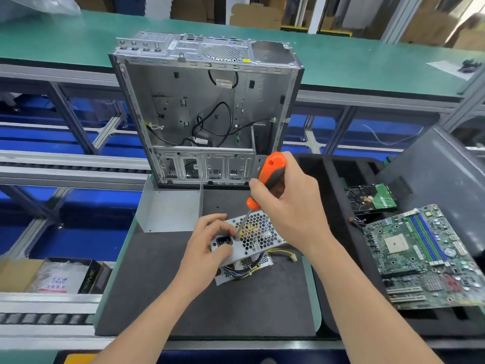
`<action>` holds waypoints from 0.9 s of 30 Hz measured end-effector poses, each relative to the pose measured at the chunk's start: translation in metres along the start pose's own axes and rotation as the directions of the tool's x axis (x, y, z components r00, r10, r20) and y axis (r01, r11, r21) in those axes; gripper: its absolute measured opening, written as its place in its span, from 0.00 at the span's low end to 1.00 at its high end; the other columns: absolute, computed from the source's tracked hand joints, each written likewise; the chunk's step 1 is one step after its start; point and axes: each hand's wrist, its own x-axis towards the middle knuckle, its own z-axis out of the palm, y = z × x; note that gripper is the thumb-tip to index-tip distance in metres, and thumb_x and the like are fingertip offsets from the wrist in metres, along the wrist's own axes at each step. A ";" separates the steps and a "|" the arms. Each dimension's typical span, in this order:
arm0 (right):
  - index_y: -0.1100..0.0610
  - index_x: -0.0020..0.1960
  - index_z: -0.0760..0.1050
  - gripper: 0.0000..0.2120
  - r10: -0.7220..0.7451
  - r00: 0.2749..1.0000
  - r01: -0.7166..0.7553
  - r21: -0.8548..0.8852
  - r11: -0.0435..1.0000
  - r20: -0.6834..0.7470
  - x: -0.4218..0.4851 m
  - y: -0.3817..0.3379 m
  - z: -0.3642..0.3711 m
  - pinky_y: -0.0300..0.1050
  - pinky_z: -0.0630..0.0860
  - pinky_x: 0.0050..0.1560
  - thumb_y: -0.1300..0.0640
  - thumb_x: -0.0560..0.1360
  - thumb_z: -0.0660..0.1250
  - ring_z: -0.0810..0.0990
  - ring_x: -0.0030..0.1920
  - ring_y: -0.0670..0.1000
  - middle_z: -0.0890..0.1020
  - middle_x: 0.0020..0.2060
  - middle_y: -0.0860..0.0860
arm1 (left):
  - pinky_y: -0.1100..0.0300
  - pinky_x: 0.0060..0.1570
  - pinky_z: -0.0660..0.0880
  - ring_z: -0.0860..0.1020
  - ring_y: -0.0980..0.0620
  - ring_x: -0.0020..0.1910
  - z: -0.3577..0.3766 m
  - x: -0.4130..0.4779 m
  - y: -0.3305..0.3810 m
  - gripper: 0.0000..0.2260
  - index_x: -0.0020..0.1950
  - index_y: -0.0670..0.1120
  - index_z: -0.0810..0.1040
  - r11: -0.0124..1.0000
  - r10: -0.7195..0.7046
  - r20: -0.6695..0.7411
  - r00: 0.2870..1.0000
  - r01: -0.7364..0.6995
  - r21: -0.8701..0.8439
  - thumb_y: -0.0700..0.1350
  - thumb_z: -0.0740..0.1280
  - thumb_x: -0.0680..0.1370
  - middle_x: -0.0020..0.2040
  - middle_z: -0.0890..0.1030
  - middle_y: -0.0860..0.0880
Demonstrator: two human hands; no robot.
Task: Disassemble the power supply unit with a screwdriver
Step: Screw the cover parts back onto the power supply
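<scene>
While the left hand (210,243) grips the power supply unit (258,240) and the right hand (291,206) clasps the screwdriver (270,174), its slanted tip could slip toward those fingers (221,226).

Power supply (258,239) on mat (210,306), centre. Computer case (204,114) stands behind it. Right of mat: circuit board (425,258) on tray (341,298), hard drive (371,200) just behind board.
</scene>
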 end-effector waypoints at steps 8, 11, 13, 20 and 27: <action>0.49 0.46 0.69 0.10 -0.071 0.995 0.070 0.014 0.997 0.065 -0.002 -0.003 0.001 0.53 0.77 0.40 0.53 0.78 0.71 0.82 0.35 0.54 0.80 0.34 0.49 | 0.60 0.63 0.69 0.76 0.60 0.67 -0.001 0.002 -0.005 0.13 0.49 0.55 0.83 0.999 0.041 0.008 0.999 -0.041 -0.001 0.40 0.68 0.70 0.65 0.75 0.59; 0.48 0.46 0.68 0.10 -0.073 0.995 0.072 0.016 0.997 0.068 -0.004 -0.002 0.002 0.53 0.77 0.39 0.52 0.78 0.71 0.81 0.35 0.53 0.80 0.34 0.50 | 0.54 0.67 0.69 0.74 0.58 0.70 -0.001 0.001 -0.007 0.14 0.50 0.55 0.83 0.999 0.044 0.004 0.999 -0.044 -0.017 0.41 0.67 0.69 0.65 0.75 0.59; 0.47 0.46 0.68 0.10 -0.074 0.995 0.074 0.010 0.997 0.065 -0.004 -0.003 0.001 0.52 0.77 0.39 0.52 0.78 0.71 0.81 0.35 0.53 0.81 0.34 0.50 | 0.56 0.66 0.69 0.75 0.58 0.69 -0.001 0.001 -0.006 0.14 0.51 0.55 0.83 0.999 0.041 0.009 0.999 -0.041 -0.017 0.41 0.67 0.69 0.65 0.75 0.59; 0.53 0.46 0.69 0.11 -0.053 0.997 0.052 0.019 0.998 0.057 -0.003 -0.006 -0.002 0.56 0.78 0.40 0.53 0.79 0.71 0.84 0.36 0.56 0.80 0.34 0.51 | 0.73 0.61 0.68 0.78 0.59 0.64 -0.004 0.000 0.000 0.14 0.49 0.57 0.83 0.999 0.032 0.037 0.999 -0.032 -0.005 0.40 0.67 0.69 0.64 0.74 0.60; 0.54 0.47 0.70 0.11 -0.042 0.997 0.042 0.000 0.999 0.069 -0.001 -0.005 0.000 0.55 0.78 0.40 0.53 0.79 0.72 0.84 0.35 0.54 0.81 0.34 0.50 | 0.53 0.69 0.71 0.78 0.54 0.66 -0.004 0.001 -0.002 0.15 0.50 0.57 0.83 0.999 0.037 0.026 0.999 -0.037 0.013 0.39 0.67 0.71 0.65 0.74 0.60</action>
